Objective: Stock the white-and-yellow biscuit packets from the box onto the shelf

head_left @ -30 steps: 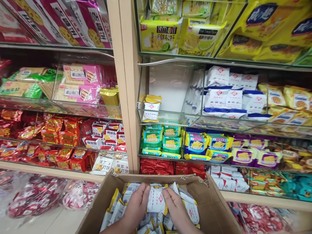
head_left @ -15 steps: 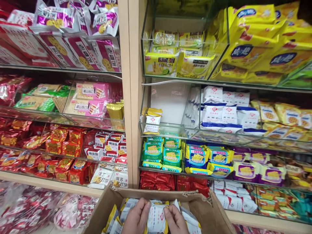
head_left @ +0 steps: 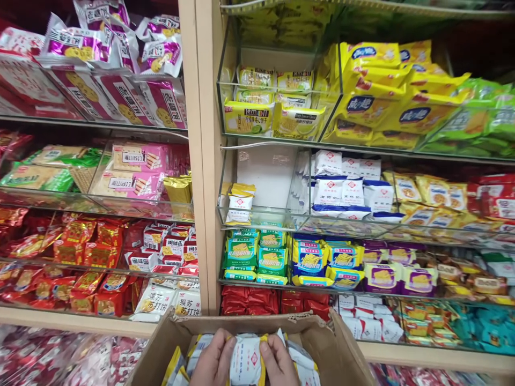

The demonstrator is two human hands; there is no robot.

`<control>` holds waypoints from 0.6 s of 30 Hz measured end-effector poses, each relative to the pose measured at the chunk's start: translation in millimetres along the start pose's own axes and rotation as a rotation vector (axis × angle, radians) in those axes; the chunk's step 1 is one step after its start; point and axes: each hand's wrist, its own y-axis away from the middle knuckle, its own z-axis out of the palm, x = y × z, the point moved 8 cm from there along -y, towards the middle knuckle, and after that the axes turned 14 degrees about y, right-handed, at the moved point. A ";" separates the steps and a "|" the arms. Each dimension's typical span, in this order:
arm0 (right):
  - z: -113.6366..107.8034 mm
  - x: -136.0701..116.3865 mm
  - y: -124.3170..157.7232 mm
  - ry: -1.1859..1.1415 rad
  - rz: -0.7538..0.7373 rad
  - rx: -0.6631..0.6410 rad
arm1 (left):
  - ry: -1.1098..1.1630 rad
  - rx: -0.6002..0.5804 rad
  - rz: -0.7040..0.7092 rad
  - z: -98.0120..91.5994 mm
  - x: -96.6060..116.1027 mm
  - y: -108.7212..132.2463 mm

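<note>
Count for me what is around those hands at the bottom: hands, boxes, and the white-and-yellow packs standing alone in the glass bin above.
Hands: 2, left hand and right hand, together gripping a white-and-yellow packet bundle
Cardboard box: 1
Glass bin: 1
Small stack of packs in the bin: 1; separate packs cannot be told apart
Total: 5

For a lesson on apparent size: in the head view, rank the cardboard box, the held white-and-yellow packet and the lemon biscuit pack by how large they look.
1. cardboard box, nearest.
2. lemon biscuit pack.
3. white-and-yellow packet, partly covered; close to 2, unsure.
</note>
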 end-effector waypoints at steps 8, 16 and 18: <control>-6.1 4.9 -3.6 -0.059 0.043 0.042 | 0.075 -0.015 -0.080 5.2 -2.2 -1.3; 4.9 13.1 4.3 -0.115 0.098 -0.022 | 0.188 -0.164 -0.254 20.8 -21.4 3.4; 7.3 17.2 8.7 -0.054 0.096 -0.023 | 0.183 -0.194 -0.262 24.7 -28.3 7.2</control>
